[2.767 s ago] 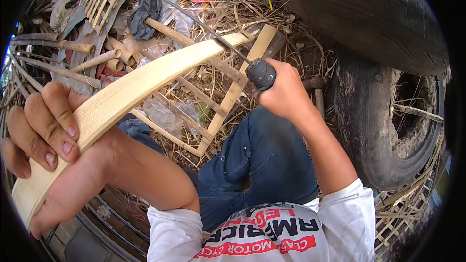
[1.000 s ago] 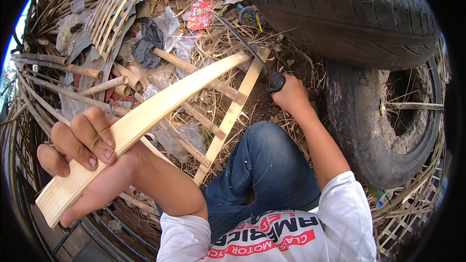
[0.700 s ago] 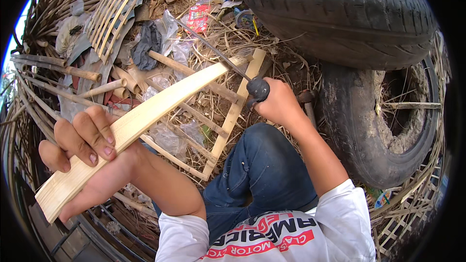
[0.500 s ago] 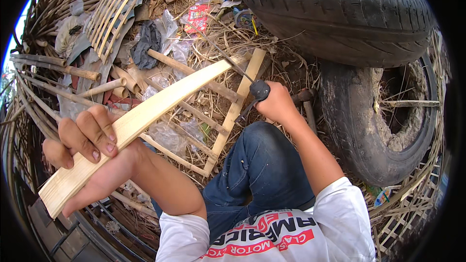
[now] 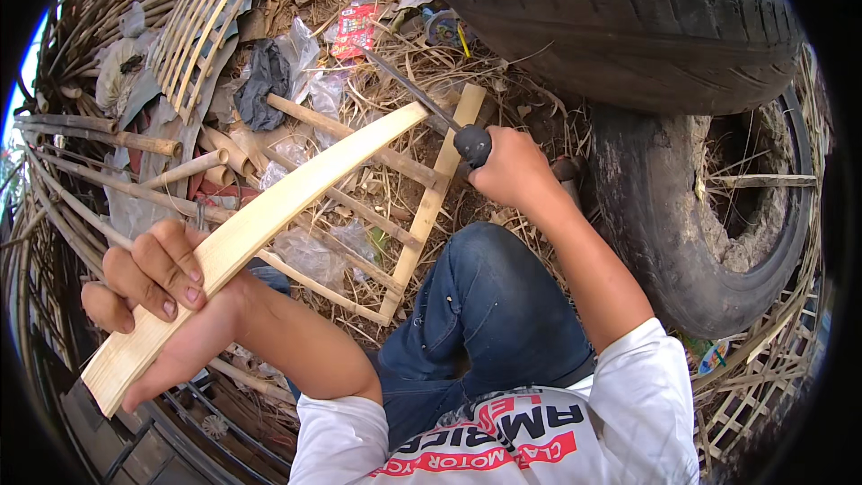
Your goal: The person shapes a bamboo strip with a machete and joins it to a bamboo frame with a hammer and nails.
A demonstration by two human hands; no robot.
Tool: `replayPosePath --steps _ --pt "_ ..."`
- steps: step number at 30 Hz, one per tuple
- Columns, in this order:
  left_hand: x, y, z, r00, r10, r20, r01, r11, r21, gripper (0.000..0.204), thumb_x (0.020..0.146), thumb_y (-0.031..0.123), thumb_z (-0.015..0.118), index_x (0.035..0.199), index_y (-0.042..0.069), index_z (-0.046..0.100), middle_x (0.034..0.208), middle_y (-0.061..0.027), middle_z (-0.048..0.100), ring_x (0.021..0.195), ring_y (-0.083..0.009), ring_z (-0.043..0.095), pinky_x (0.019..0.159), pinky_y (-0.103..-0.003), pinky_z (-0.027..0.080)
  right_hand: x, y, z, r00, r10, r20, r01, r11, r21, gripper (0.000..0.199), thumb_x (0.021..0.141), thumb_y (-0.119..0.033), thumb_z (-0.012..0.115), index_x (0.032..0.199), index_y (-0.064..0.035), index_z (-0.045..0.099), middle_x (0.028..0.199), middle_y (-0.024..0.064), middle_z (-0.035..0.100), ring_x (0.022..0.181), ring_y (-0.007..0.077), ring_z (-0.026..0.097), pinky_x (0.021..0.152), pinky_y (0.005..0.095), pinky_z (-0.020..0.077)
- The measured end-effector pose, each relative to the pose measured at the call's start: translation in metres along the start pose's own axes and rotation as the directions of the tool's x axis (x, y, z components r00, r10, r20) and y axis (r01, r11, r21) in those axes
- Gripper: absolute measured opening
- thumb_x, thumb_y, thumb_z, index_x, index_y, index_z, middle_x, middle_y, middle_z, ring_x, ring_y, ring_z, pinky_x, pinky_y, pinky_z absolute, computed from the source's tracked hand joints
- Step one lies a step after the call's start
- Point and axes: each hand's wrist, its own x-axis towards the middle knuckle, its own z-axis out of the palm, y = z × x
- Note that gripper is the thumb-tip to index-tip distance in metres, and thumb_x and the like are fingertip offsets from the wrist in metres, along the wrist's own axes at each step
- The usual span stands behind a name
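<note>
The left hand (image 5: 162, 283), left of the ladder-like frame (image 5: 427, 211), clasps a pale slat (image 5: 287, 190) slanting above that frame; the right hand (image 5: 514, 171), near the frame's upper end, clenches a black-handled blade (image 5: 407, 83).

I'm getting soft, bright daylight on my feed, and the pale wood strip (image 5: 314, 175) shows crisp edges and grain. The white shirt (image 5: 646, 395) reflects strongly, while the hollow of the lower tyre (image 5: 637, 207) sinks into deep shadow. Along the left rim I see washed-out glare with a blue fringe. The fisheye bows the bamboo poles (image 5: 135, 140) there, detail softens outward, and black vignetting swallows my corners.
</note>
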Motion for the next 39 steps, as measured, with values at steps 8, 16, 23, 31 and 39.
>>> replayPosePath --steps 8,16,23,31,39 --pt "0.006 0.001 -0.013 0.995 -0.047 0.089 0.051 0.998 -0.040 0.066 0.066 0.078 0.066 0.072 0.018 0.039 0.054 0.0041 0.037 0.038 -0.0045 0.033 0.040 -0.019 0.025 0.006 0.004 0.007 0.999 0.039 0.003 -0.039 0.999 -0.005 0.025 0.067 -0.012 0.068 0.089 0.0006 0.065 0.085 0.0246 0.067 0.087 0.0406 0.064 0.076 0.0441 0.0501" --pt "0.013 -0.001 -0.010 0.990 -0.042 0.135 0.047 0.998 -0.034 0.072 0.067 0.089 0.047 0.068 0.018 0.037 0.053 0.0047 0.033 0.037 -0.0041 0.029 0.037 -0.018 0.022 0.005 -0.002 0.000 0.997 0.036 0.061 -0.037 0.999 0.013 0.027 0.068 -0.010 0.065 0.093 0.0004 0.065 0.090 0.0245 0.067 0.092 0.0405 0.065 0.081 0.0455 0.0507" --pt "0.016 -0.007 -0.006 0.990 -0.023 0.139 0.019 0.999 0.035 0.076 0.065 0.094 0.039 0.069 0.018 0.038 0.052 0.0051 0.033 0.036 -0.0037 0.028 0.037 -0.017 0.022 0.013 0.018 -0.001 0.996 0.080 0.035 -0.081 0.996 0.023 0.026 0.068 -0.009 0.062 0.092 0.0008 0.065 0.093 0.0250 0.067 0.094 0.0408 0.064 0.083 0.0453 0.0500" --pt "0.016 -0.009 -0.003 0.985 -0.071 0.160 0.076 0.997 -0.024 0.076 0.065 0.094 0.037 0.068 0.018 0.038 0.052 0.0051 0.033 0.036 -0.0040 0.029 0.036 -0.017 0.022 0.013 0.037 0.005 0.993 0.090 0.078 -0.102 0.981 0.166 0.017 0.070 -0.011 0.064 0.080 0.0027 0.061 0.075 0.0192 0.065 0.068 0.0314 0.064 0.066 0.0387 0.0503" --pt "0.011 -0.007 -0.005 0.984 -0.089 0.155 0.101 0.992 -0.070 0.072 0.066 0.088 0.051 0.068 0.018 0.037 0.053 0.0045 0.036 0.038 -0.0046 0.033 0.040 -0.018 0.026 0.007 0.031 0.001 0.838 0.074 0.541 -0.500 0.501 0.706 0.014 0.068 -0.008 0.065 0.075 -0.0005 0.056 0.063 0.0069 0.057 0.045 0.0152 0.051 0.049 0.0320 0.0433"
